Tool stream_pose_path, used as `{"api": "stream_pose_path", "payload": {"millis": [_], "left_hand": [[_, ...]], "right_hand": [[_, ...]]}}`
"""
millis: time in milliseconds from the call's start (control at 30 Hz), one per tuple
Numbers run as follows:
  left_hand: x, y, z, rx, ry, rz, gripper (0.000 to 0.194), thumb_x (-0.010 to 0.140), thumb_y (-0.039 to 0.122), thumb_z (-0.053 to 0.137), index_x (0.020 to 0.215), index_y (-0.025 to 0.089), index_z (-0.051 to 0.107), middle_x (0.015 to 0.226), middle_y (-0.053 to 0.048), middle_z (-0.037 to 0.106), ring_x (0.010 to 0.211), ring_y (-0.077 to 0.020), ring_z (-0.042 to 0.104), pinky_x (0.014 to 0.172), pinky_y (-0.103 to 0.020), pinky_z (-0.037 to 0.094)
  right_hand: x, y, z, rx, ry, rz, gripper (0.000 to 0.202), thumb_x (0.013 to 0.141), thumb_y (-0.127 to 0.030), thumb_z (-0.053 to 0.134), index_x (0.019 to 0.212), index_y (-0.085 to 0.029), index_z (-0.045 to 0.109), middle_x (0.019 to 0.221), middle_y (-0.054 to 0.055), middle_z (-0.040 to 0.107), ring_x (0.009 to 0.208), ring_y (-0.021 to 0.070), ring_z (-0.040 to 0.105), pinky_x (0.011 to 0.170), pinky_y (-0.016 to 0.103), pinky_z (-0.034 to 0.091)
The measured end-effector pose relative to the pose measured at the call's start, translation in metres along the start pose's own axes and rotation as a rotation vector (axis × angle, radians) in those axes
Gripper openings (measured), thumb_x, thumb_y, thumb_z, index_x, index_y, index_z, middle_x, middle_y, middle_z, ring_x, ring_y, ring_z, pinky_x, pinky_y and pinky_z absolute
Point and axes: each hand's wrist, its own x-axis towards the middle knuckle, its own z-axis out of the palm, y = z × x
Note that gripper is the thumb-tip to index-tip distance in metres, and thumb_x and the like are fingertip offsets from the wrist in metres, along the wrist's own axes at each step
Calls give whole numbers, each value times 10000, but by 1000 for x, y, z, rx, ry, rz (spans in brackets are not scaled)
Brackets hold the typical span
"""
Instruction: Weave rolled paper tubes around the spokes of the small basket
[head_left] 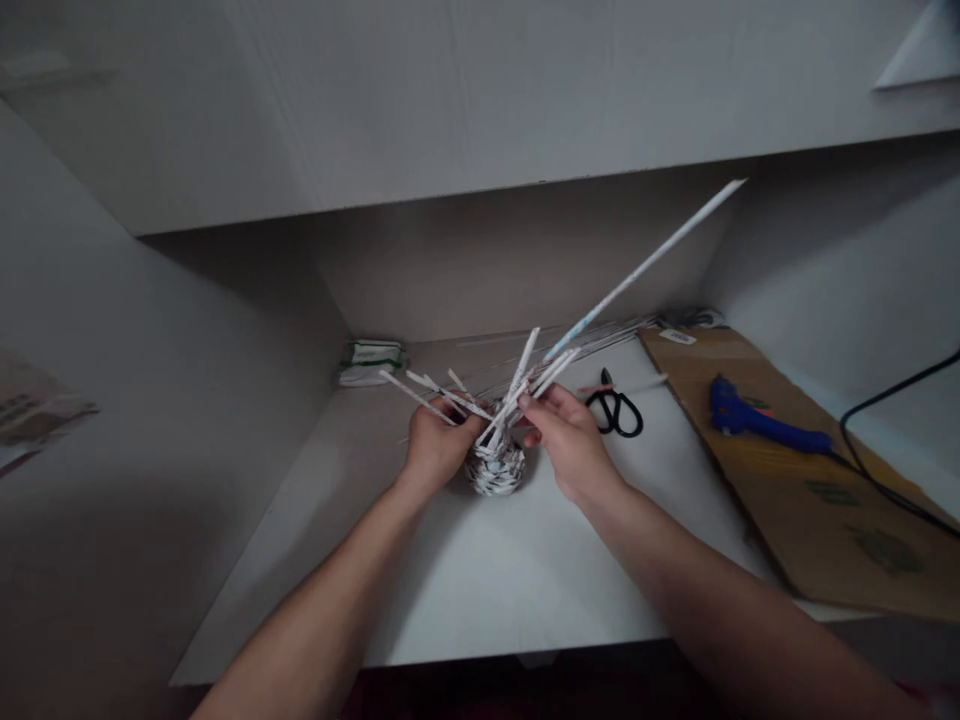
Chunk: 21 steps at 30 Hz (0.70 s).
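Both forearms are reaching forward from the bottom edge and converging over the middle of the white desk (465, 590). The left hand (435, 445) is curling around the left side of a small woven paper basket (496, 468), its fingers closing against the wall and the short paper sticks (439, 395) fanning out there. The right hand (570, 440) is coming in from the right, wrist slightly raised, thumb and fingertips pinching 1 long paper stick (645, 265) near its base. That stick is pointing up and to the right, its long axis slanting toward the back wall. The basket is sitting upright on the desk between the 2 hands. Black scissors (616, 408) are lying just right of the right hand, and a blue glue gun (757, 420) is resting on brown cardboard (825, 520) further right.
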Motion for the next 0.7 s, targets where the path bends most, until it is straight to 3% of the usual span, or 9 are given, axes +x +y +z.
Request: {"api": "stream_pose_path", "payload": {"millis": [133, 400, 567, 700], "left_hand": [[-3, 1, 2, 15, -21, -21, 181, 683, 254, 673, 801, 128, 728, 747, -64, 728, 671, -184, 662, 608, -247, 493], [-3, 0, 2, 41, 22, 4, 174, 684, 255, 663, 785, 124, 718, 716, -55, 713, 648, -176, 643, 594, -244, 478], [-2, 1, 1, 49, 28, 19, 188, 683, 269, 673, 792, 122, 720, 730, -57, 719, 653, -173, 641, 612, -246, 482], [-3, 0, 2, 43, 19, 27, 175, 688, 273, 672, 775, 127, 712, 716, -46, 715, 634, -162, 634, 595, -234, 475]], "right_hand": [[1, 4, 0, -85, 35, 18, 289, 691, -442, 730, 742, -181, 614, 706, -4, 658, 611, 114, 562, 455, 198, 355], [3, 12, -2, -266, -91, -85, 256, 730, -373, 670, 902, -187, 707, 800, 24, 710, 710, 155, 614, 601, 249, 464], [4, 18, -8, -554, -70, -195, 164, 765, -334, 636, 836, -196, 689, 727, 17, 695, 642, 151, 612, 618, 261, 489], [6, 19, -10, -586, -37, -215, 130, 759, -320, 640, 805, -206, 680, 714, 9, 693, 625, 149, 616, 619, 262, 492]]}}
